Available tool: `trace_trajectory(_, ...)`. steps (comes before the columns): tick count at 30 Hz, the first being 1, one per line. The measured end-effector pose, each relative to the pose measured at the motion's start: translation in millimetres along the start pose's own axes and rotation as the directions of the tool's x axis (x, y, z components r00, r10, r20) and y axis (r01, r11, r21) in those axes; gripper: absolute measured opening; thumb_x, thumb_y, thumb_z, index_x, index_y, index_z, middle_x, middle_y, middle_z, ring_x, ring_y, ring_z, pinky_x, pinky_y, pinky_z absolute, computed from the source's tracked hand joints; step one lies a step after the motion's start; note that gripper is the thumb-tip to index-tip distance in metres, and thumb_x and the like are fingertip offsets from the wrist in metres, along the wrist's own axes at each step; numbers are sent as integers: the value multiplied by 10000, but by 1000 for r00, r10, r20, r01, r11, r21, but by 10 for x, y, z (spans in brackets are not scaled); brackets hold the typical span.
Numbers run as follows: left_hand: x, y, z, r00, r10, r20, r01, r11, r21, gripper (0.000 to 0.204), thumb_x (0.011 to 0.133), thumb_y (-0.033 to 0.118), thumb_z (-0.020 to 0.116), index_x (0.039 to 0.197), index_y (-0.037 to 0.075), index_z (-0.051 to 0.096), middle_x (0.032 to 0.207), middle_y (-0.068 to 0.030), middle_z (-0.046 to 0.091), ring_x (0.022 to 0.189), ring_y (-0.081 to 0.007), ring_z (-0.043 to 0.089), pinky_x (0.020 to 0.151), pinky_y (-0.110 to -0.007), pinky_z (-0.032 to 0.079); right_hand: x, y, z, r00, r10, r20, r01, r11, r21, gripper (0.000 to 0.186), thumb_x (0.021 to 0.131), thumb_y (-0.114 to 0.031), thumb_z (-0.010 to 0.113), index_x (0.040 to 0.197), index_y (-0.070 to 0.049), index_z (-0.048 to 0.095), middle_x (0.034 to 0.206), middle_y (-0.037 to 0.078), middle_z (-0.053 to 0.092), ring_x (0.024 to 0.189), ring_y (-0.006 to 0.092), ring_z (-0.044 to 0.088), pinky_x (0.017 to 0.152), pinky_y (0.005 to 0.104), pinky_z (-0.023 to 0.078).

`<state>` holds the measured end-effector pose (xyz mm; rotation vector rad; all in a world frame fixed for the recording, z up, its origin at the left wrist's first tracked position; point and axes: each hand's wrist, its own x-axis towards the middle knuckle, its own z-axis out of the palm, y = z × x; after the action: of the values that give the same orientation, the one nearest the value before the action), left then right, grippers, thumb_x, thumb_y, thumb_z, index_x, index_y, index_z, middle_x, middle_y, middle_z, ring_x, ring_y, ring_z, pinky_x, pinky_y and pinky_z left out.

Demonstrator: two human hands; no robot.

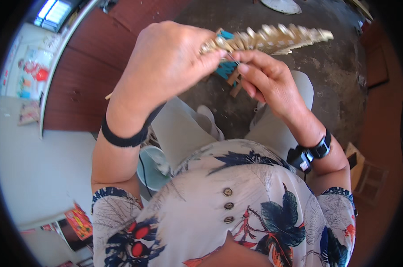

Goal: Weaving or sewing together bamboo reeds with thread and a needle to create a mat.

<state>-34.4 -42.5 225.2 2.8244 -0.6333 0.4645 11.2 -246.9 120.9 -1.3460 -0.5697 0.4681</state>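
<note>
A tan woven piece (279, 38) stretches from my left hand out to the far right, with pale loops or knots along its upper edge. Around its left end the fingers of my left hand (170, 55) are closed. My right hand (268, 78) pinches a thin, dark, needle-like tool (233, 58) between thumb and forefinger. The tool's other end meets the left thumb and the woven piece; its tip is hidden. Behind both hands, a teal object (227, 70) with brown strips shows only in part.
My knees are below the hands, above a dark worn floor (339, 93). A light-blue bucket (153, 171) stands by my left thigh. Dark red cabinet panels (81, 75) run along the left, and a round white base (281, 5) is at the far side.
</note>
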Motion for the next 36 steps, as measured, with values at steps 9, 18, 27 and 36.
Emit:
trace_trajectory(9, 545, -500, -349, 977, -102, 185, 133, 977, -168, 275, 951, 239, 689, 988, -32, 721, 810, -35, 724, 720, -57, 623, 664, -253, 502, 629, -43, 171, 974, -195, -115, 213, 963, 164, 282, 1032, -165, 575, 1269, -62, 687, 620, -71, 450, 528, 15, 352, 460, 186, 269)
trace_trajectory(18, 628, -588, -357, 962, -153, 225, 200, 958, -206, 245, 961, 223, 683, 993, -15, 734, 849, -30, 734, 754, -52, 648, 679, -237, 514, 682, -40, 109, 970, -217, -109, 236, 949, 208, 290, 1014, -120, 548, 1250, -22, 684, 622, -53, 475, 553, 32, 383, 499, 209, 331)
trace_trajectory(27, 675, -614, -371, 962, -134, 238, 183, 963, -198, 244, 960, 217, 681, 1011, -16, 730, 872, -31, 736, 766, -62, 652, 695, -240, 520, 714, -33, 81, 959, -263, -101, 277, 948, 156, 302, 1013, -113, 545, 1268, -15, 676, 627, -61, 471, 562, 28, 381, 503, 204, 324)
trace_trajectory(36, 656, -624, -361, 959, -160, 235, 208, 958, -197, 253, 955, 237, 693, 1022, -2, 740, 879, -35, 740, 770, -61, 657, 700, -237, 521, 726, 21, 145, 962, -237, -135, 262, 938, 227, 282, 1021, -127, 568, 1259, -30, 686, 613, -71, 470, 524, 23, 357, 460, 197, 274)
